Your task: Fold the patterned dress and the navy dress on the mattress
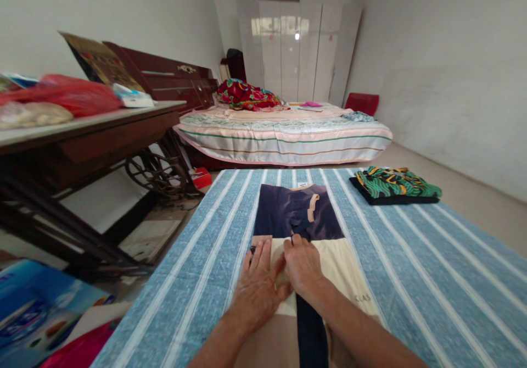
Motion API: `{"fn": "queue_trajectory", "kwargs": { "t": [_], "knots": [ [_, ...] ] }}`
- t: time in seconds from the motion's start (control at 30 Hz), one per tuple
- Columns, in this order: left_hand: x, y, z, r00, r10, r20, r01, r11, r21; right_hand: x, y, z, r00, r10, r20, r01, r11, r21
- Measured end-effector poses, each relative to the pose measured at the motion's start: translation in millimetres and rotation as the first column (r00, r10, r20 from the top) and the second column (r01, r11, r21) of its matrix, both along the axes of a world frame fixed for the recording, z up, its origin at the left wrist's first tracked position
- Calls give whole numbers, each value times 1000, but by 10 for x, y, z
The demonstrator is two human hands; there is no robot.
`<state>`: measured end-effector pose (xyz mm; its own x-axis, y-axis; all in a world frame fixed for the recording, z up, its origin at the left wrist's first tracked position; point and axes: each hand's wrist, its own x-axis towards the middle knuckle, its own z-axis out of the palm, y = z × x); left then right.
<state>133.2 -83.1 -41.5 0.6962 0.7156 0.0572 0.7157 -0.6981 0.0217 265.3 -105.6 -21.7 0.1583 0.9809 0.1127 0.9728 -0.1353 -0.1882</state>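
Note:
A polo-style shirt (346,263) in navy, cream and tan lies on a blue striped sheet (197,280), its sides folded inward and its collar toward the far edge. My left hand (259,285) rests flat on the cream band at the left, fingers stretched out. Just beside it, my right hand (302,258) has its fingers curled and pressed at the middle of the shirt, where the navy part meets the cream. The fingertips seem to pinch the fabric there. A navy strip runs down toward me below the hands.
A folded green and black garment stack (397,184) sits at the right of the sheet. Beyond stands a bed (284,143) with a red floral quilt (247,94). A sewing machine table (160,116) is at the left, and a blue box (45,307) lies below it.

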Motion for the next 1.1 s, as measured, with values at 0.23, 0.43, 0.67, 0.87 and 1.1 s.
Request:
{"fn": "queue_trajectory", "kwargs": {
  "t": [0.23,0.43,0.67,0.87,1.1],
  "knots": [
    [-4,-7,4,999,21,-30,-22,1000,-21,83,-73,-163,974,226,3,-226,973,36],
    [-13,-25,-13,1000,5,6,-5,1000,-23,199,-138,-316,976,217,-36,-217,976,18],
    [-61,7,26,1000,-20,-22,18,997,-74,220,-133,-370,975,215,-64,-209,974,84],
    [-73,3,70,998,-28,-47,24,996,-85,247,-160,-282,963,236,-129,-225,970,96],
    [36,271,204,999,-47,-6,46,997,-69,254,-160,-264,957,239,-162,-224,969,106]
  ]
}}
